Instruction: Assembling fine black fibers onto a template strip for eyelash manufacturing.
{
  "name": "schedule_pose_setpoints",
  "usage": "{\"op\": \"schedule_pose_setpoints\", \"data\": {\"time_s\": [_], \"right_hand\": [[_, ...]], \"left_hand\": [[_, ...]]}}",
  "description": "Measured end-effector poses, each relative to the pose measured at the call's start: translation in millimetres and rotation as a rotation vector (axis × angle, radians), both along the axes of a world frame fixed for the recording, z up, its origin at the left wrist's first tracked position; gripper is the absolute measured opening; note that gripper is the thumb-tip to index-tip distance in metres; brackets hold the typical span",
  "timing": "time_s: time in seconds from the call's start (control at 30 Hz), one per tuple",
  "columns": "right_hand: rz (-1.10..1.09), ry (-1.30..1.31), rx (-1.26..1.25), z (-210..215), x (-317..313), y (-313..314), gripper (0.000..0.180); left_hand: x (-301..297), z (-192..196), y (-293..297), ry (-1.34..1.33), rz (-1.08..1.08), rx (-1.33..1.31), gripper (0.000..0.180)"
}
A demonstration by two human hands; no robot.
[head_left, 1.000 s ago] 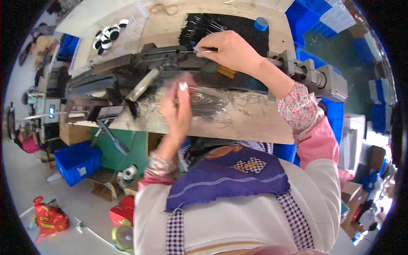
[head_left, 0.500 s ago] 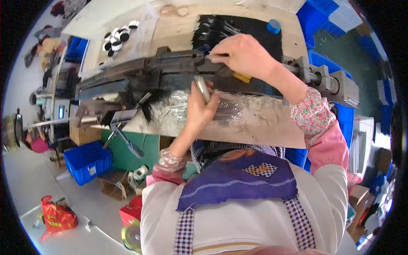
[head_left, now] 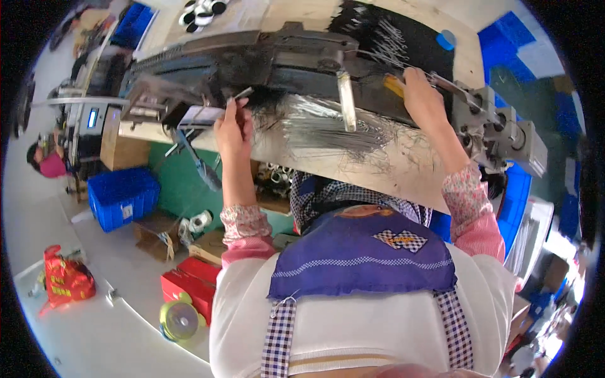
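A long dark metal bench machine (head_left: 296, 63) lies across the worktable. My left hand (head_left: 234, 133) is at its front left, fingers closed at the end of a small metal handle (head_left: 244, 93) beside black bristly scraps. Over the machine's right part, my right hand (head_left: 426, 104) has its fingers bent together beside a yellow piece (head_left: 394, 85); what they pinch is too small to make out. Between the hands, a pale metal lever (head_left: 346, 104) points toward me, untouched. Thin metal wires (head_left: 334, 132) lie in a heap beneath it.
More wires (head_left: 389, 41) rest on a black mat (head_left: 353, 19) behind the machine, with a blue round cap (head_left: 445, 40) nearby. White and black round pieces (head_left: 200, 14) sit at the back left. A motor-like block (head_left: 526, 148) juts out at right. A blue crate (head_left: 124, 196) stands on the floor.
My left hand has let go of the pale lever and moved left to the small handle. My right hand has moved right and nearer, off the machine's middle. The view has shifted.
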State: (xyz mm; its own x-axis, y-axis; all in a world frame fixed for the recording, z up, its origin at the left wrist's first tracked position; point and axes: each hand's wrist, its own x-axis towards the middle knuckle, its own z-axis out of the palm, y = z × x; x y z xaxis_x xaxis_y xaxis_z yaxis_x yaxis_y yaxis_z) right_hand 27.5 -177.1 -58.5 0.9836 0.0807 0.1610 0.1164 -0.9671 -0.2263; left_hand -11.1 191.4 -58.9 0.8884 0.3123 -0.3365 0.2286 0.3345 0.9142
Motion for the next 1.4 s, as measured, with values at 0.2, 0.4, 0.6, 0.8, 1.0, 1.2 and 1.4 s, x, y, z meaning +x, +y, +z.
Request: {"op": "schedule_pose_setpoints", "data": {"time_s": [0.2,0.4,0.6,0.8,1.0,1.2,1.4], "right_hand": [[0.306,0.046,0.208,49,-60,-17,0.019],[0.21,0.355,0.399,93,-99,-43,0.016],[0.247,0.304,0.547,116,-114,-64,0.015],[0.247,-0.293,0.266,137,-22,-33,0.021],[0.521,0.174,0.269,97,37,9,0.025],[0.432,0.472,0.729,111,35,6,0.023],[0.402,0.672,0.708,119,48,0,0.027]], "left_hand": [[-31,2,-63,-0.335,0.188,-0.116,0.02],[-8,84,-203,-0.214,-0.959,-0.36,0.026],[21,50,-222,0.034,-0.635,-0.398,0.027],[18,40,-216,-0.242,-0.363,-0.267,0.027],[16,50,-219,-0.135,-0.37,-0.291,0.027],[15,52,-210,-0.116,-0.33,-0.34,0.026],[19,38,-217,-0.204,-0.651,-0.452,0.064]]}}
